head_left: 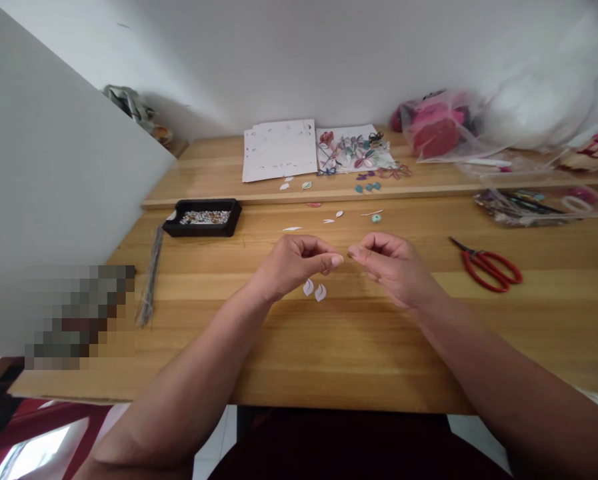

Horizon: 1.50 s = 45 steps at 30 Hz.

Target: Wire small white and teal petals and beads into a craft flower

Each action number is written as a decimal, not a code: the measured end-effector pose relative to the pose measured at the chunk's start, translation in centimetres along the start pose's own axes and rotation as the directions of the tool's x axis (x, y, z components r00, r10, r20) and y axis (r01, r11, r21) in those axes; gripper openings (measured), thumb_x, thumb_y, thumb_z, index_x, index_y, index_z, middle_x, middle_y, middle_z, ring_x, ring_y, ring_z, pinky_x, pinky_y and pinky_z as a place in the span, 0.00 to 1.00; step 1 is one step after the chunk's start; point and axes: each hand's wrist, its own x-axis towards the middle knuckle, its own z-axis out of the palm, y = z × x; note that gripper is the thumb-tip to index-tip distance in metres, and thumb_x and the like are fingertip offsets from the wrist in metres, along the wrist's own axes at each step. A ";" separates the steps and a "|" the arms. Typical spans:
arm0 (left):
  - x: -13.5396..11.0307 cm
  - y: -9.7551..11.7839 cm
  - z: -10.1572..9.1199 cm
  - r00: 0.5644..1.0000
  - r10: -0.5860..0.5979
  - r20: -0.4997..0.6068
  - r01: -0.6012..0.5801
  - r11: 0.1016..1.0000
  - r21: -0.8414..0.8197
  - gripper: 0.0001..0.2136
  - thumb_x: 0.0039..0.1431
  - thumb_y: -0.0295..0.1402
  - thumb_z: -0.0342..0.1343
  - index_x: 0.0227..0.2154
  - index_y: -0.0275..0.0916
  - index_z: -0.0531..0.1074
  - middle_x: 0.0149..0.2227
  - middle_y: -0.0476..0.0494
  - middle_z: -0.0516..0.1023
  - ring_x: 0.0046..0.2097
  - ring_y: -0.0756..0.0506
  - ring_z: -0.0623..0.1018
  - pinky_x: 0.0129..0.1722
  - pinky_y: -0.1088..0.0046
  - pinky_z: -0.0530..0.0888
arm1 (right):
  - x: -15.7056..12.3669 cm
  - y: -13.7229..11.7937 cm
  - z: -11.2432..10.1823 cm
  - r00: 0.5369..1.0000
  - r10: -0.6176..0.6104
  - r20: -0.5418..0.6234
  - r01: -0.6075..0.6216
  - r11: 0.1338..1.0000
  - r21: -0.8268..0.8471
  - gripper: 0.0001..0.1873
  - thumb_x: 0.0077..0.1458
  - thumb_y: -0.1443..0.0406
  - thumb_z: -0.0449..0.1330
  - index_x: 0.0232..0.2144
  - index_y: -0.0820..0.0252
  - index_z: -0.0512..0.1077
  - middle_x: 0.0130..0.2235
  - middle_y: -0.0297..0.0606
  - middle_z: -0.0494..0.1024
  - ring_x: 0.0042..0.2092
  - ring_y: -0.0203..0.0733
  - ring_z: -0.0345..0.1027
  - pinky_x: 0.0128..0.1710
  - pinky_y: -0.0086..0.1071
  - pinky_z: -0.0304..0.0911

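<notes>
L hand point(297, 262) & R hand point(389, 263) both pinched narrow, tips just apart; can't ID what, if anything, they grip. Two white leaves point(321, 293) approx 5 o'clock of L hand, bead tray point(203, 230) at 10; scissors point(473, 254) 3 o'clock of R hand.

wood desk point(339, 373): black tray point(201, 231) with beads point(206, 218) at left, wires point(152, 280) just beside it, two white petals point(321, 293) mid, red-handled scissors point(476, 255) right. raised shelf point(211, 177) along back: white sheets point(279, 150), paper point(351, 131) with coloured flowers point(363, 159), teal bits point(369, 187).
</notes>
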 end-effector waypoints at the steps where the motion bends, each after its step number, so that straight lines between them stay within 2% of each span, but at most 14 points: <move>1: 0.0 -0.1 0.1 1.000 0.002 0.005 -0.001 1.000 -0.009 0.14 0.50 0.40 0.69 0.32 0.34 0.80 0.26 0.47 0.77 0.27 0.53 0.71 0.24 0.78 0.63 | 0.0 0.0 0.1 1.000 -0.001 -0.001 0.001 1.000 -0.009 0.16 0.47 0.56 0.71 0.21 0.58 0.71 0.21 0.27 0.63 0.24 0.30 0.48 0.22 0.31 0.43; 5: 0.2 -0.9 0.3 1.000 0.001 0.006 -0.001 1.000 -0.001 0.13 0.50 0.38 0.69 0.32 0.34 0.78 0.26 0.49 0.75 0.26 0.54 0.69 0.26 0.77 0.63 | -0.2 0.1 0.4 1.000 0.025 0.006 -0.025 1.000 0.007 0.17 0.46 0.56 0.71 0.19 0.58 0.70 0.20 0.27 0.60 0.23 0.30 0.47 0.22 0.31 0.42; 8: 0.2 -1.0 0.4 1.000 0.015 0.010 -0.015 0.999 0.038 0.11 0.50 0.38 0.67 0.30 0.34 0.77 0.25 0.49 0.74 0.25 0.54 0.68 0.25 0.77 0.62 | -0.2 0.1 0.4 0.994 0.103 0.032 -0.105 0.992 0.076 0.18 0.44 0.56 0.72 0.19 0.58 0.69 0.18 0.25 0.58 0.21 0.28 0.45 0.21 0.30 0.39; 13: -0.1 -0.5 0.5 1.000 0.014 0.010 -0.015 0.994 0.104 0.09 0.49 0.36 0.65 0.28 0.34 0.76 0.24 0.49 0.73 0.26 0.53 0.68 0.26 0.76 0.63 | 0.0 0.0 0.0 0.978 0.200 0.060 -0.208 0.962 0.177 0.20 0.37 0.56 0.75 0.19 0.59 0.69 0.19 0.26 0.62 0.20 0.26 0.45 0.19 0.29 0.37; 18: -0.1 0.1 0.3 0.999 -0.036 0.021 0.035 0.997 0.069 0.09 0.48 0.35 0.65 0.28 0.34 0.76 0.24 0.49 0.74 0.26 0.53 0.68 0.26 0.76 0.63 | 0.4 -0.4 -0.6 0.985 0.169 0.026 -0.171 0.972 0.164 0.21 0.39 0.55 0.76 0.20 0.58 0.69 0.19 0.26 0.63 0.19 0.25 0.43 0.19 0.29 0.39; 20: -0.1 0.2 0.2 0.998 -0.061 -0.004 0.061 0.997 0.042 0.09 0.47 0.35 0.65 0.28 0.34 0.76 0.24 0.49 0.74 0.26 0.53 0.68 0.26 0.76 0.62 | 0.6 -0.5 -0.9 0.988 0.150 -0.030 -0.143 0.974 0.173 0.20 0.40 0.55 0.75 0.22 0.58 0.70 0.19 0.25 0.61 0.19 0.25 0.41 0.18 0.29 0.38; 24: 0.0 0.5 0.1 0.994 -0.092 -0.058 0.091 0.996 -0.021 0.09 0.48 0.36 0.66 0.25 0.35 0.75 0.21 0.52 0.70 0.23 0.54 0.65 0.24 0.76 0.60 | 1.0 -0.5 -1.4 0.983 0.126 -0.133 -0.101 0.977 0.186 0.18 0.42 0.53 0.75 0.24 0.58 0.73 0.23 0.28 0.65 0.19 0.25 0.42 0.18 0.30 0.36; 27: 0.1 0.4 0.1 0.993 -0.093 -0.077 0.089 0.995 -0.051 0.10 0.48 0.36 0.66 0.24 0.35 0.74 0.20 0.52 0.70 0.23 0.54 0.65 0.25 0.76 0.61 | 0.8 -0.2 -1.1 0.984 0.151 -0.089 -0.140 0.983 0.119 0.18 0.46 0.50 0.71 0.27 0.59 0.78 0.24 0.29 0.66 0.19 0.25 0.42 0.18 0.30 0.36; 31: 0.1 0.1 0.2 0.992 -0.093 -0.086 0.092 0.996 -0.014 0.10 0.48 0.37 0.66 0.25 0.35 0.74 0.22 0.50 0.72 0.24 0.54 0.67 0.25 0.76 0.62 | 0.3 0.1 -0.5 0.988 0.153 0.015 -0.153 0.988 0.027 0.16 0.48 0.53 0.71 0.35 0.56 0.81 0.23 0.27 0.64 0.20 0.27 0.44 0.19 0.30 0.37; 33: 0.1 -0.1 0.2 0.992 -0.093 -0.081 0.095 0.995 0.025 0.10 0.48 0.37 0.65 0.26 0.35 0.75 0.22 0.50 0.73 0.24 0.53 0.67 0.25 0.75 0.62 | 0.1 0.2 -0.3 0.993 0.118 0.021 -0.118 0.993 -0.010 0.15 0.48 0.53 0.71 0.34 0.56 0.80 0.23 0.28 0.66 0.21 0.28 0.47 0.20 0.29 0.41; 36: 0.0 -0.3 0.3 0.995 -0.082 -0.064 0.088 0.992 0.090 0.10 0.48 0.37 0.65 0.28 0.35 0.76 0.23 0.49 0.74 0.25 0.53 0.68 0.25 0.75 0.62 | 0.0 0.2 -0.2 0.998 0.060 0.013 -0.059 0.998 -0.030 0.15 0.47 0.53 0.71 0.25 0.58 0.77 0.24 0.29 0.68 0.23 0.29 0.49 0.21 0.30 0.43; 40: 0.0 -0.6 0.3 0.998 -0.051 -0.030 0.054 0.991 0.124 0.11 0.49 0.39 0.64 0.29 0.35 0.77 0.24 0.48 0.75 0.25 0.52 0.69 0.26 0.75 0.63 | 0.1 0.1 -0.3 0.994 0.112 0.009 -0.112 0.992 0.052 0.16 0.44 0.55 0.72 0.21 0.58 0.72 0.21 0.27 0.63 0.22 0.29 0.46 0.21 0.30 0.41; 45: 0.1 -0.6 0.2 0.999 -0.033 -0.007 0.033 0.990 0.137 0.10 0.49 0.37 0.64 0.28 0.35 0.77 0.25 0.47 0.76 0.26 0.52 0.71 0.27 0.75 0.66 | 0.3 0.0 -0.5 0.993 0.116 -0.027 -0.113 0.990 0.084 0.18 0.40 0.55 0.74 0.20 0.58 0.71 0.22 0.29 0.65 0.23 0.29 0.48 0.22 0.30 0.42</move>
